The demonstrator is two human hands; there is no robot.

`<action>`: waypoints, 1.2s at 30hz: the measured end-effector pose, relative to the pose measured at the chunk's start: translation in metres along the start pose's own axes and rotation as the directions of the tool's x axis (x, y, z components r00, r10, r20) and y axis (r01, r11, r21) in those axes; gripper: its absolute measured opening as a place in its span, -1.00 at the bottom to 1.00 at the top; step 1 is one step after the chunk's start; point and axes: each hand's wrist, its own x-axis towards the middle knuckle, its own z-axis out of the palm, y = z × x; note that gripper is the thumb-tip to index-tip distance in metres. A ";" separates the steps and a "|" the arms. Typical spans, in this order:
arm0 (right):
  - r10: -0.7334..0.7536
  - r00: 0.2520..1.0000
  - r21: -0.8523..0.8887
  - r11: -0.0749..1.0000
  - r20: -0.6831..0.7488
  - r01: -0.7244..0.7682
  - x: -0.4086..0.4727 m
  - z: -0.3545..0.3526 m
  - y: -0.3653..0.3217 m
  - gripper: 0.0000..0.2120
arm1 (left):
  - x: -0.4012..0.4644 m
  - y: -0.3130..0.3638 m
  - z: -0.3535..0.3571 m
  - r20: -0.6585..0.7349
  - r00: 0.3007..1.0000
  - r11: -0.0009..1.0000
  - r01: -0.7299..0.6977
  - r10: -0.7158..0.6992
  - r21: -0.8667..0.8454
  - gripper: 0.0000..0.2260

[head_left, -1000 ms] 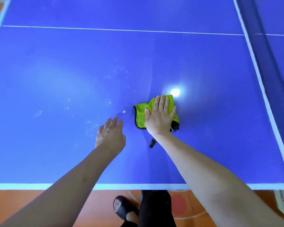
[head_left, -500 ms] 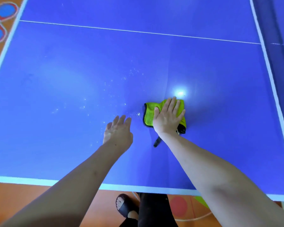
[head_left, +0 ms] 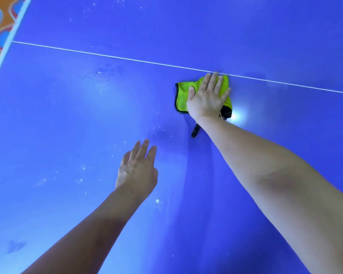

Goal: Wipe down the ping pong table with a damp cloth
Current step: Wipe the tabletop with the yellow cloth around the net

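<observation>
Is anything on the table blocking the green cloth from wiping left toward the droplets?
Nothing visible does. The right hand presses flat on the green cloth just below the white line. The blue table between it and the droplets is bare; the left hand sits nearer the person.

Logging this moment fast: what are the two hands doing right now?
Left hand: open, fingers straight, holding nothing.
Right hand: open and flat, pressing the green cloth on the blue table.
</observation>
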 end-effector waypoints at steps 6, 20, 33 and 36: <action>-0.015 1.000 0.001 1.000 -0.018 0.015 0.064 -0.008 -0.017 -0.25 | 0.029 0.002 -0.013 -0.029 0.999 1.000 0.021 -0.020 0.021 -0.44; -0.234 0.972 -0.070 0.970 -0.034 0.231 -0.087 0.022 0.014 -0.23 | -0.046 -0.013 0.004 0.068 0.989 0.991 0.129 -0.128 -0.024 -0.47; -0.484 0.873 -0.108 0.873 -0.067 0.476 -0.303 0.065 0.047 -0.25 | -0.143 -0.041 0.028 0.055 0.996 0.997 0.068 -0.066 -0.041 -0.46; -0.556 0.831 -0.153 0.823 -0.021 0.547 -0.331 0.069 0.064 -0.26 | -0.169 -0.048 0.040 0.073 0.997 0.997 0.043 -0.038 -0.065 -0.47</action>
